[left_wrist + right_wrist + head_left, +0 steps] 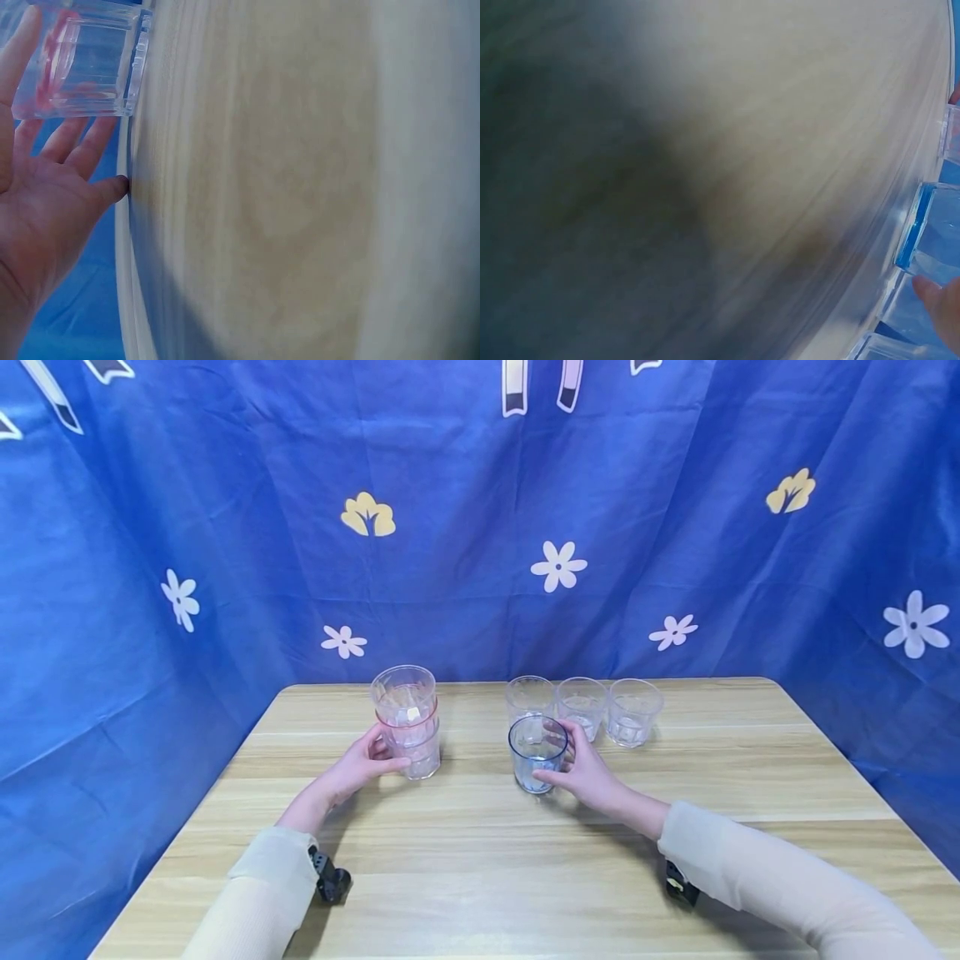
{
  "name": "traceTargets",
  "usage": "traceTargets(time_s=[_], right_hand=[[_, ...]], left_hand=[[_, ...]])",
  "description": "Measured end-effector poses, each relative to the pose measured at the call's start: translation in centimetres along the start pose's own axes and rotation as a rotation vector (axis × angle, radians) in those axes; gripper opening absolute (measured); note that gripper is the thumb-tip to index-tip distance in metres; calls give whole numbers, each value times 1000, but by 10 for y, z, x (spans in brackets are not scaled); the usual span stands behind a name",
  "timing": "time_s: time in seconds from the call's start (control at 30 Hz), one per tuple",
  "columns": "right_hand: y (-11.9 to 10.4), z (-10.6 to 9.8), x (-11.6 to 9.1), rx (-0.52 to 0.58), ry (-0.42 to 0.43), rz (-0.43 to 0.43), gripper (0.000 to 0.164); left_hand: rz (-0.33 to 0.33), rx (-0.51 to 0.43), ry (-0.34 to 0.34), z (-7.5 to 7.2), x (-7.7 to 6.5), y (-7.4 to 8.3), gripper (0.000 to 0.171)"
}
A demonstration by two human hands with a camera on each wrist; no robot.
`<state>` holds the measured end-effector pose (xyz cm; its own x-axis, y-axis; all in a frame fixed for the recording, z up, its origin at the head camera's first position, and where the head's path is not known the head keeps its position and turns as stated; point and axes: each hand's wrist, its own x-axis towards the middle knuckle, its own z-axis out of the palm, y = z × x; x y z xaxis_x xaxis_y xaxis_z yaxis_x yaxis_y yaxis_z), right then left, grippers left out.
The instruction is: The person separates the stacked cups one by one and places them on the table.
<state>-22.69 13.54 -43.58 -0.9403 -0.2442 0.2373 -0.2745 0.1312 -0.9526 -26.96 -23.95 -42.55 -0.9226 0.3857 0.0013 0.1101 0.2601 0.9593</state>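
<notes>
At the left of the table, a stack of clear plastic cups (420, 753) stands upright, with a red rim showing partway up. My left hand (369, 765) holds its lower part, thumb in front and fingers round the far side; the left wrist view shows the cup wall (90, 67) between thumb and fingers. Right of the middle, my right hand (592, 775) grips a blue-rimmed clear cup (531, 758) from its right side. This cup is upright, close to the table surface. In the right wrist view its bluish base (916, 225) shows near the thumb.
Behind the blue-rimmed cup is a row of three clear cups: a left one (525, 693), partly hidden, a middle one (583, 697) and a right one (633, 714). The wooden table (480, 877) ends at a blue patterned curtain (457, 593).
</notes>
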Motion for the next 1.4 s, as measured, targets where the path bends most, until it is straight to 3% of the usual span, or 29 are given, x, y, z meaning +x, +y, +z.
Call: traceTargets(time_s=[0.5,0.8,1.03,1.13,1.4], right_hand=[[2,0,3,-41,21,36,86],[-9,-7,0,-90,83,-130,88],[-66,0,4,-117,112,-240,83],[-76,7,15,-111,101,-258,83],[-76,32,50,-31,39,-297,82]], left_hand=[[13,-11,-6,0,1,-2,74],[6,12,7,0,0,-2,74],[2,6,7,-1,0,-2,72],[-3,10,11,-1,0,-2,73],[-12,18,16,-1,1,-3,72]])
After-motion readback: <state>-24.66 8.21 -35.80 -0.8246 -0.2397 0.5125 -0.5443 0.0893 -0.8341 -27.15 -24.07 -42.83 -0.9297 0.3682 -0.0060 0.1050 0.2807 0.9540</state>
